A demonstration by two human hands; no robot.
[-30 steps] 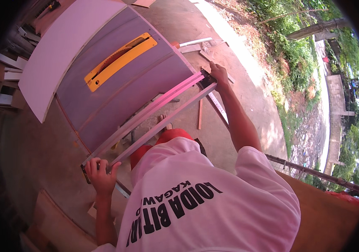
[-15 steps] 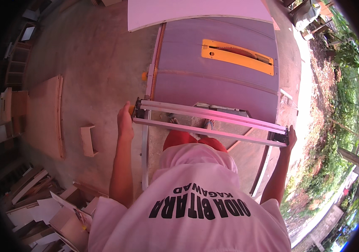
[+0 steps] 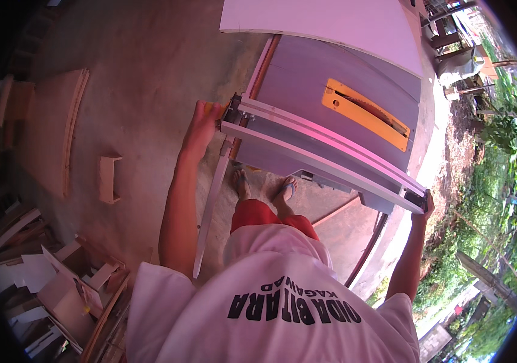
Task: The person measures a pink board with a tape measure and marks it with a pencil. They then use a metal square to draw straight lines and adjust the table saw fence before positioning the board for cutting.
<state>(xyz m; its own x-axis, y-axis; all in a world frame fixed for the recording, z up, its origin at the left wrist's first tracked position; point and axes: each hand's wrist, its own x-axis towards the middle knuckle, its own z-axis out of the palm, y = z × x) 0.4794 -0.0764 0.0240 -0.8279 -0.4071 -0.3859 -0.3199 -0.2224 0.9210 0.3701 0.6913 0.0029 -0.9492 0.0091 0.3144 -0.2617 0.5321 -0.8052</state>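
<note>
A table saw [image 3: 294, 69] stands before me, its grey top fitted with an orange insert plate [image 3: 343, 109] around a toothed blade [image 3: 367, 107]. Across the near part of the top lies a long aluminium rip fence [image 3: 331, 144] with dark end brackets. My left hand [image 3: 198, 128] is closed at the fence's left end, by its yellow-orange part and black bracket. At the other end, my right hand [image 3: 428, 204] grips the right bracket, its fingers partly hidden. The fence slants, its right end nearer me. The blade lies beyond it.
A large white panel [image 3: 325, 15] covers the saw's far end. Side rails [image 3: 210, 209] extend toward me on both sides. Left on the concrete floor are a small wooden box-like piece [image 3: 109, 179], leaning boards [image 3: 52, 133] and a pile of offcuts [image 3: 68, 290]. Greenery [image 3: 500, 151] borders the right.
Both hands have moved the fence away from me, from the near rails onto the saw top, closer to the blade. My view has turned, so the saw appears tilted and farther right.
</note>
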